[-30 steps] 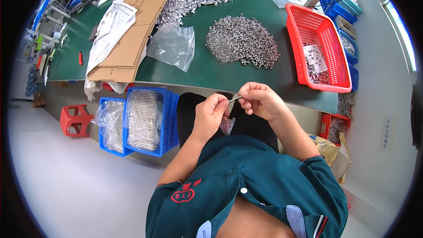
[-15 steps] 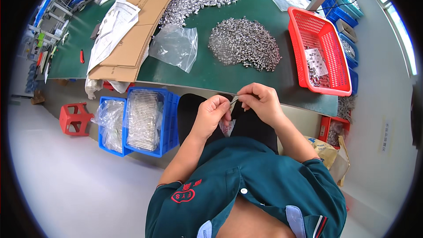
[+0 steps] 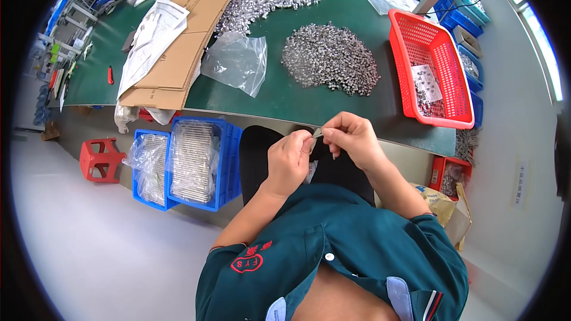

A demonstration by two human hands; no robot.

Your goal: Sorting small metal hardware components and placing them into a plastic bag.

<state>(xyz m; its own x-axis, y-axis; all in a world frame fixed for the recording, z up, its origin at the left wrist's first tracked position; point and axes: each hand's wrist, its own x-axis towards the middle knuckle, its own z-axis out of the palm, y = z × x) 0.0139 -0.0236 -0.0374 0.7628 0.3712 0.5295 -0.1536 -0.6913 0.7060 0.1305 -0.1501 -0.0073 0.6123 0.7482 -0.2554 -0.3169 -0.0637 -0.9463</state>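
Observation:
Just off the near edge of the green table [image 3: 238,102], over my lap, my two hands are close together. Between the fingertips runs a small pale strip [image 3: 318,133], too small for me to name further. My left hand [image 3: 288,157] pinches one end, its back turned up and its fingertips partly hidden. The other end is in a pinch of my right hand [image 3: 351,137], with the lower fingers curled. Beyond them on the table lies a round pile of small shiny metal parts [image 3: 330,58].
A red perforated basket [image 3: 410,92] with a paper slip and metal parts stands at the right. Left of the pile lie a clear plastic bag [image 3: 238,65] and flattened cardboard [image 3: 172,62]. Blue crates [image 3: 229,166] and a red stool [image 3: 98,160] are below at left.
My left hand has rolled so that more of its back shows, and its fingers sit closer to my right hand. Less of the pale strip is visible between them.

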